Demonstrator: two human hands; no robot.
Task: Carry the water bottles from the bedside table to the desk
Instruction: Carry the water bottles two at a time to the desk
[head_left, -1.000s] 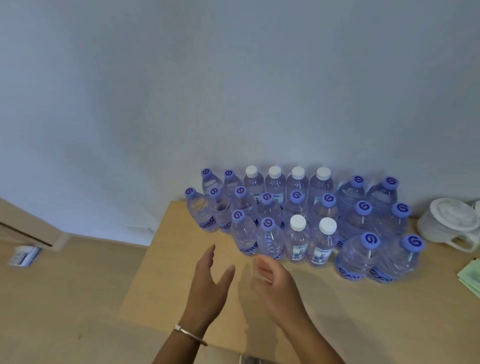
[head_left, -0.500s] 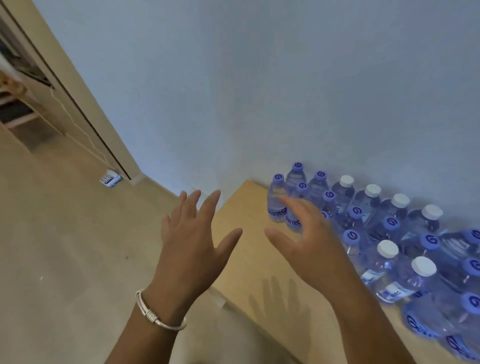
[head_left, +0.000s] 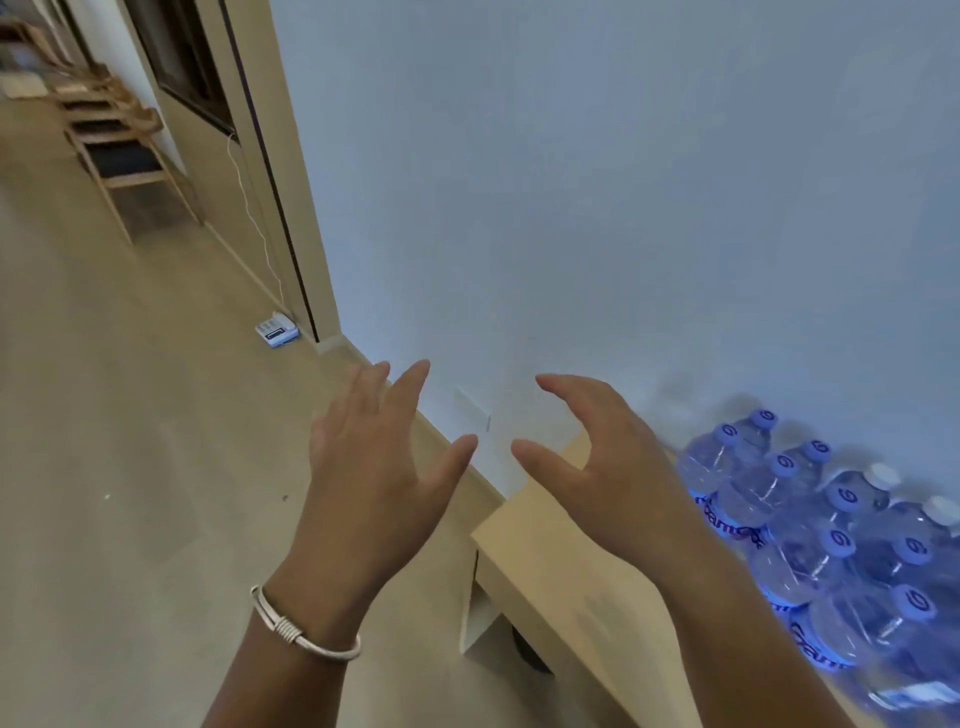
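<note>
Both grips were empty: the left hand (head_left: 379, 462) was spread flat and the right hand (head_left: 597, 467) loosely curved, holding nothing. A crowd of bottles (head_left: 831, 545) stood upright on the pale wooden counter (head_left: 561, 571) against the blue-white wall (head_left: 623, 208); whether more remained to fetch could not be told. Beyond lay a light wood floor (head_left: 130, 467), a chair (head_left: 130, 166) and a small box (head_left: 278, 330) by a doorframe
</note>
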